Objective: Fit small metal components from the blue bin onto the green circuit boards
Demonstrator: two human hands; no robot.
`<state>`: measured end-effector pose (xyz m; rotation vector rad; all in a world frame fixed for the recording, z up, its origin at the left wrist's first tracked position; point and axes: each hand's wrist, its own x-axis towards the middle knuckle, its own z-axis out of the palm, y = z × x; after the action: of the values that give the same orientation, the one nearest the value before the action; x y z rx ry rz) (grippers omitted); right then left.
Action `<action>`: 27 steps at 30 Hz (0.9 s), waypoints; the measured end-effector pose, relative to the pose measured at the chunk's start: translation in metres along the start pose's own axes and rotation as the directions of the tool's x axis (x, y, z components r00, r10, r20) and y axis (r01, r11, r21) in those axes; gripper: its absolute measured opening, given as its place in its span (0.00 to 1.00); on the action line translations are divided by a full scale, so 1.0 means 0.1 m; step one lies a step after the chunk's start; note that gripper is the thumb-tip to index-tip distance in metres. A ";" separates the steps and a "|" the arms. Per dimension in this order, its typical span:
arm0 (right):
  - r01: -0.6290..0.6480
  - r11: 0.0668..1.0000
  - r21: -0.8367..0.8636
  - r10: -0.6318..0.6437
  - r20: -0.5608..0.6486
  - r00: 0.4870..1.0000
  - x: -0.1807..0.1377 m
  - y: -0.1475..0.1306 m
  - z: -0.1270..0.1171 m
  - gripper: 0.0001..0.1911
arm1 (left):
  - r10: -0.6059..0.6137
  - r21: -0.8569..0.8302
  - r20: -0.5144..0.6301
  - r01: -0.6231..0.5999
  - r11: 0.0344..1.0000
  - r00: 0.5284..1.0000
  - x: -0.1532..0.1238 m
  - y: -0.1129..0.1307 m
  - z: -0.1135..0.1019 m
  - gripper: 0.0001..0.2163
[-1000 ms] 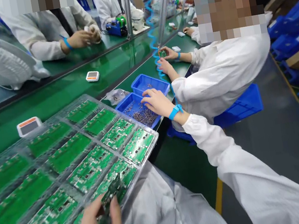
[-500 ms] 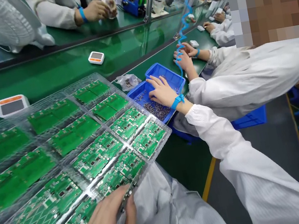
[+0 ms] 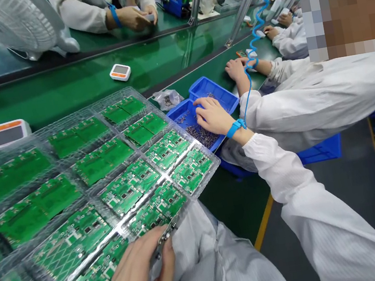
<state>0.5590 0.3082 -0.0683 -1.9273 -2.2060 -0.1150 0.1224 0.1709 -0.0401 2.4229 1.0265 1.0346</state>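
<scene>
My left hand (image 3: 142, 277) is closed on a circuit board (image 3: 164, 241), seen nearly edge-on between thumb and fingers at the near edge of the tray. Beneath and beyond it, a clear plastic tray (image 3: 165, 177) holds green circuit boards in rows of compartments. My right hand (image 3: 215, 115), with a blue strap (image 3: 235, 127) at the wrist, is over a blue bin (image 3: 173, 114) of small metal-looking parts (image 3: 201, 136). Its fingers are apart and slightly bent, and nothing shows in them. A second blue bin (image 3: 220, 88) adjoins the first, just beyond that hand.
A bag of small parts (image 3: 168, 99) lies behind the bins. Two white-and-orange devices (image 3: 120, 72) stand on the green bench, with a fan (image 3: 21, 29) at the back left. A co-worker's sleeve (image 3: 310, 100) and a coiled blue cord (image 3: 257, 28) are close on the right.
The view has shifted slightly, so tray, bins and hands appear a little further right. My left hand still grips the board; my right hand stays over the bin. Across the bench, a co-worker's hands have moved.
</scene>
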 end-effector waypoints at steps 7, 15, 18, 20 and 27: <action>0.026 0.999 0.036 -0.025 -0.017 1.000 -0.06 0.07 0.01 0.16 | 0.008 0.021 0.013 -0.009 1.000 1.000 0.00 0.01 -0.01 0.05; 0.017 0.997 0.077 -0.014 -0.043 0.999 -0.11 0.07 0.04 0.15 | 0.021 0.006 0.002 -0.021 1.000 1.000 -0.01 0.00 0.00 0.05; 0.001 0.996 0.094 0.003 -0.035 0.999 -0.10 0.07 0.03 0.18 | 0.021 0.003 0.006 -0.021 1.000 1.000 -0.01 0.00 0.02 0.06; -0.008 0.994 0.108 0.010 -0.015 1.000 -0.09 0.08 0.02 0.18 | 0.016 -0.001 0.004 -0.016 1.000 1.000 -0.01 0.00 0.02 0.06; 0.006 0.995 0.102 -0.009 0.031 0.999 -0.12 0.08 0.02 0.16 | 0.001 -0.012 0.004 -0.001 1.000 1.000 -0.03 0.00 0.00 0.05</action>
<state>0.5684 0.2977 -0.0730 -1.8790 -2.1939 0.0271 0.1204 0.1689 -0.0415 2.4153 1.0146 1.0327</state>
